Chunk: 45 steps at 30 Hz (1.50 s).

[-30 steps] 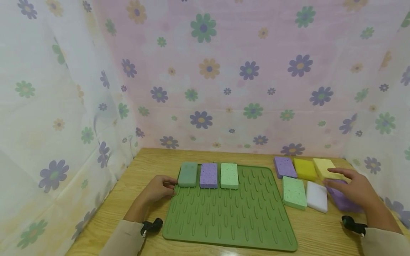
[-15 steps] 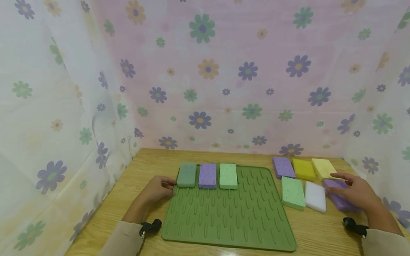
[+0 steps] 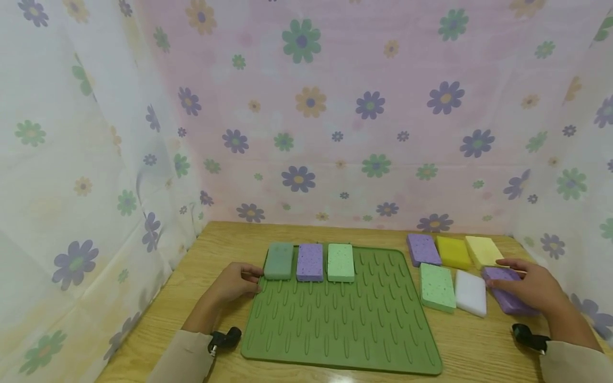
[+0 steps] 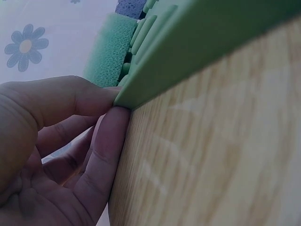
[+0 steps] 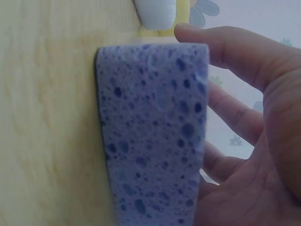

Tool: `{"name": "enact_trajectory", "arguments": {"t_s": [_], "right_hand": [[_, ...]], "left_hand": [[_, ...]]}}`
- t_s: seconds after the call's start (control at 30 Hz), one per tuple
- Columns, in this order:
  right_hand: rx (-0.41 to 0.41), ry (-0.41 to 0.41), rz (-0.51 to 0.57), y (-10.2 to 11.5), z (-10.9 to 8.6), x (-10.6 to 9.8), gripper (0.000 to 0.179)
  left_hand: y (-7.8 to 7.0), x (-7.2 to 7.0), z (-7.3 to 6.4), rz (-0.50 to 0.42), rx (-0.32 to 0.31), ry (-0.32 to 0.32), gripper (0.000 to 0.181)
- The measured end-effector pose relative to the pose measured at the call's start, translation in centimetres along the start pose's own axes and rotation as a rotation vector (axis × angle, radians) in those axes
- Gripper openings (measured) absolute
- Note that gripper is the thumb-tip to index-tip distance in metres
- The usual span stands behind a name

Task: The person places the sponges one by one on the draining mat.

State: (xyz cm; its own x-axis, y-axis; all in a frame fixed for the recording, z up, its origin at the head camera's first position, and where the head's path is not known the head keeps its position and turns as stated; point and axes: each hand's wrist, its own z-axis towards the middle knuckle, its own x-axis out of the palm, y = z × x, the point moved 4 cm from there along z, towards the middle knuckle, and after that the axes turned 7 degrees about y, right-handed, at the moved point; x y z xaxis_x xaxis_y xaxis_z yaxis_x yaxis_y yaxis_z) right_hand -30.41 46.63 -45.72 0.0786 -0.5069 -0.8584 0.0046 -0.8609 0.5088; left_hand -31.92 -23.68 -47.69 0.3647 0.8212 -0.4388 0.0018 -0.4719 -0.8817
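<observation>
At the green ribbed mat's left edge (image 3: 335, 319) is my left hand (image 3: 237, 282). The left wrist view shows its fingertips pinching the mat's rim (image 4: 141, 89), near a grey-green sponge (image 4: 110, 52). That sponge (image 3: 279, 260), a speckled purple sponge (image 3: 310, 261) and a speckled light green sponge (image 3: 341, 262) lie in a row along the mat's back. My right hand (image 3: 531, 284) is over a purple sponge (image 3: 510, 303) at the right, thumb and fingers apart. In the right wrist view its fingers extend beside and beyond this pitted sponge (image 5: 153, 132); a grip does not show.
Near the right hand lie a purple sponge (image 3: 423, 250), a yellow sponge (image 3: 453, 252), a pale yellow sponge (image 3: 481, 250), a light green sponge (image 3: 437, 287) and a white sponge (image 3: 471, 292). Flowered cloth (image 3: 335, 133) encloses the wooden table's (image 3: 220, 239) back and sides.
My right hand has shifted slightly down, off the pale yellow sponge and over the purple one. The left hand stays at the mat's edge; the sponges lie as before.
</observation>
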Motion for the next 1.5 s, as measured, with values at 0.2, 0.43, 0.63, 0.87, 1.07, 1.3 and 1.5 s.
{"name": "enact_trajectory", "arguments": {"t_s": [0.2,0.43,0.63,0.87,1.07,1.3,1.5], "right_hand": [[0.022,-0.020,-0.019,0.1,-0.2,-0.5,0.085],[0.038,-0.059,-0.046,0.7,-0.5,-1.4,0.085],[0.066,-0.076,-0.012,2.1,-0.6,-2.0,0.084],[0.036,-0.136,0.054,4.7,0.0,-2.0,0.079],[-0.010,-0.171,0.100,7.2,1.1,-1.2,0.075],[-0.009,-0.168,0.165,9.3,2.4,0.0,0.076],[-0.008,-0.157,0.160,11.2,2.9,0.8,0.075]], "left_hand": [[0.1,0.0,-0.1,0.005,0.005,0.007,0.039],[0.0,-0.1,0.0,-0.004,0.011,0.009,0.039],[0.2,0.0,0.1,-0.002,0.014,0.006,0.038],[0.4,0.2,-0.1,-0.006,0.003,-0.004,0.038],[0.1,0.1,-0.3,0.011,-0.002,-0.012,0.039],[0.0,0.2,-0.1,-0.001,0.009,-0.003,0.039],[-0.3,0.1,-0.3,0.005,-0.005,-0.019,0.039]]}}
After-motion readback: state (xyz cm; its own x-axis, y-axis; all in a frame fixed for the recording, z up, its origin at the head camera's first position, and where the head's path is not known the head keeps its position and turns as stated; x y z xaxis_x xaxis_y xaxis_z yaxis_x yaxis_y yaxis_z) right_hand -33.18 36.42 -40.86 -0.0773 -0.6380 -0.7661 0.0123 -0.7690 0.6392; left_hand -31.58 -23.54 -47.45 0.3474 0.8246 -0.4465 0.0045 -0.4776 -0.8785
